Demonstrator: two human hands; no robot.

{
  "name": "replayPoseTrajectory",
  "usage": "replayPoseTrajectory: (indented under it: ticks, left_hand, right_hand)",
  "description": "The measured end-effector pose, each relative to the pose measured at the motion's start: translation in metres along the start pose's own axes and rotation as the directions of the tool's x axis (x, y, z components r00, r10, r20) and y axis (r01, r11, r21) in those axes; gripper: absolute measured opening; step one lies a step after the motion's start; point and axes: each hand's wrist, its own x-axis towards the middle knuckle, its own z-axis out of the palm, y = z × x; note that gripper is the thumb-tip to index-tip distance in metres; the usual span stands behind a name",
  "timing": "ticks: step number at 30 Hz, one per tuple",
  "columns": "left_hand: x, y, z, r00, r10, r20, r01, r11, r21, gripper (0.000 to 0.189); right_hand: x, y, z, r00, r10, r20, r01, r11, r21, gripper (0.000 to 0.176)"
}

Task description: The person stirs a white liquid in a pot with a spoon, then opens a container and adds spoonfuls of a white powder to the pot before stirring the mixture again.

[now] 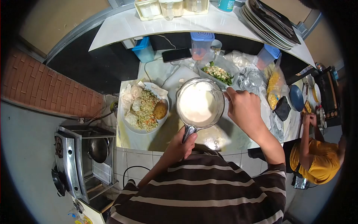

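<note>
My left hand [178,147] is wrapped round the handle of a metal saucepan [222,112] in front of my body. A creamy white liquid [195,106] fills much of the pan. At the pan's right rim, my right hand [242,106] is closed on a thin metal utensil [218,90] that reaches over the liquid; its far end is hidden. On the left stands a white plate [130,127] of fried rice [143,114] with a browned fried piece [160,109] and pale crackers [130,99]. Behind the pan lies a clear plastic bag or tub of chopped greens [220,72].
A phone [176,55] and blue-lidded containers [202,44] line the back. To the right are a bag of yellow food [275,89] and a blue plate [296,98]. Stacked plates [257,28] sit on the shelf. A stove [67,160] stands left; a person in yellow [317,160] works at right.
</note>
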Motion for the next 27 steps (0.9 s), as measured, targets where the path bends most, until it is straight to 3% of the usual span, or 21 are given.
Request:
replayPoseTrajectory:
  ticks: [6, 11, 21, 23, 27]
  left_hand:
    - [-0.001, 0.003, 0.004, 0.999, 0.018, -0.035, -0.016, 0.998, 0.059, 0.013]
    - [0.001, 0.001, 0.001, 0.999, 0.02, -0.025, -0.017, 0.996, 0.089, 0.013]
    - [0.0, 0.007, -0.004, 0.999, 0.018, 0.031, -0.023, 0.989, 0.146, 0.019]
    - [0.0, 0.008, -0.006, 0.999, 0.015, 0.038, -0.021, 0.987, 0.161, 0.019]
    - [0.0, 0.011, -0.008, 1.0, -0.007, 0.029, 0.001, 0.977, 0.215, 0.02]
  right_hand:
    - [0.008, -0.004, 0.0, 0.993, 0.112, 0.031, -0.113, 0.993, 0.036, 0.021]
    - [0.015, -0.001, -0.003, 0.995, 0.093, 0.023, -0.094, 0.992, 0.082, 0.013]
    - [0.026, -0.008, -0.017, 0.997, 0.065, 0.043, -0.067, 0.997, 0.048, 0.014]
    - [0.029, -0.007, -0.018, 0.999, 0.007, -0.046, -0.004, 0.998, 0.058, 0.005]
    - [0.036, -0.007, -0.024, 0.998, -0.049, -0.035, 0.05, 0.998, 0.041, 0.006]
